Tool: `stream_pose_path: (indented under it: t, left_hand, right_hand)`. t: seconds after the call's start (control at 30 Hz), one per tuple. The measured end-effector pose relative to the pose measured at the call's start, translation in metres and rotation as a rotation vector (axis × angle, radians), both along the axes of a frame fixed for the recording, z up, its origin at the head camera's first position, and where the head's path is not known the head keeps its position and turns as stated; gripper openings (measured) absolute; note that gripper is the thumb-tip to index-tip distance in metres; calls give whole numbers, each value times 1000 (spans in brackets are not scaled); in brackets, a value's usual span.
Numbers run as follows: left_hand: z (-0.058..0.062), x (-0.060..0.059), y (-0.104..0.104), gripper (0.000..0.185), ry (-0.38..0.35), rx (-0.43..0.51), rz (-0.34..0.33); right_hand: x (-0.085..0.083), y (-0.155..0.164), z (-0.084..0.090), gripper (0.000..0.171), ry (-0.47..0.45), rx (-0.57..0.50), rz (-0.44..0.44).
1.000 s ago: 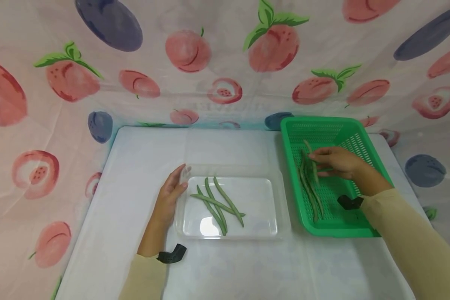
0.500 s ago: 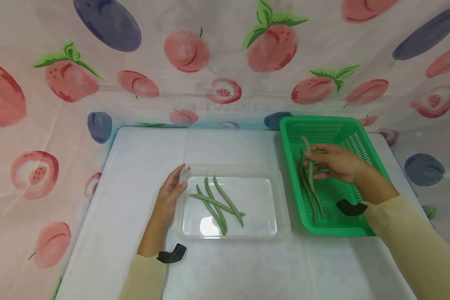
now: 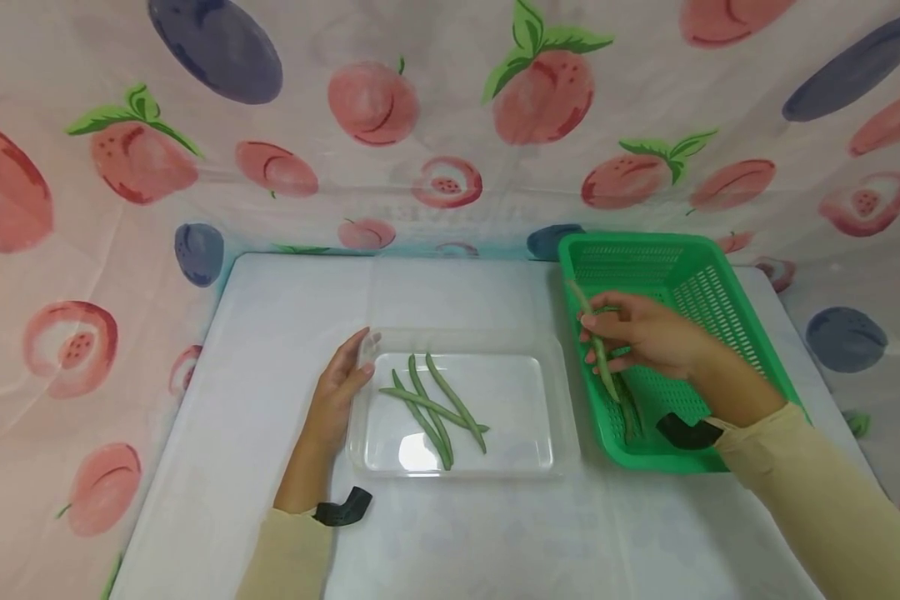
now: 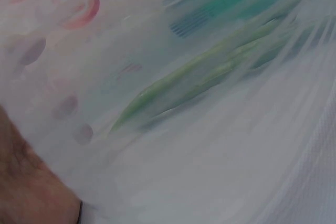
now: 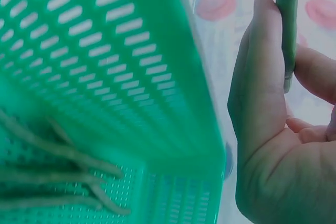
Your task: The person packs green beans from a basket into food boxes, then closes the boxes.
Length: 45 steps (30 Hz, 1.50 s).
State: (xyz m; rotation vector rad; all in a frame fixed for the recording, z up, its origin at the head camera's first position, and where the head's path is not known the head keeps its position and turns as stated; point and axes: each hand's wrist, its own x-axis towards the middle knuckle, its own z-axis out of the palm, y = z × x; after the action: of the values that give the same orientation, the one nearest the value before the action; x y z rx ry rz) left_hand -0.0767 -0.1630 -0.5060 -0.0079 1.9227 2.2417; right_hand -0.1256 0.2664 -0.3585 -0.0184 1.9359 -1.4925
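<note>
Right hand (image 3: 645,337) pinches one green bean (image 3: 596,350) between thumb and fingers, holding it tilted above the left rim of the green basket (image 3: 708,287), which sits at the desk's right edge. More beans (image 3: 630,408) lie on the basket floor below it. Left hand (image 3: 337,392) rests with relaxed, straight fingers against the left wall of the clear tray (image 3: 562,400) in the middle of the desk (image 3: 285,317). Four beans (image 3: 435,408) lie crossed inside the tray, towards its left side.
</note>
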Motion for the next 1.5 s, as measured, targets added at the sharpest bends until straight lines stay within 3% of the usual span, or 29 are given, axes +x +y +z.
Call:
stream_pose_path:
  t: [0.27,0.6,1.5]
  left_hand:
    - [0,-1,0,55,7,-27,1]
    - [0,0,0,55,7,-17,-1]
    - [-1,0,0,55,11,-43,5]
  right_hand:
    - [8,-21,4,33,-4,-51,15]
    - [17,-42,6,59,-5,-52,67]
    - [20,-98,2,48,-36,-106,142]
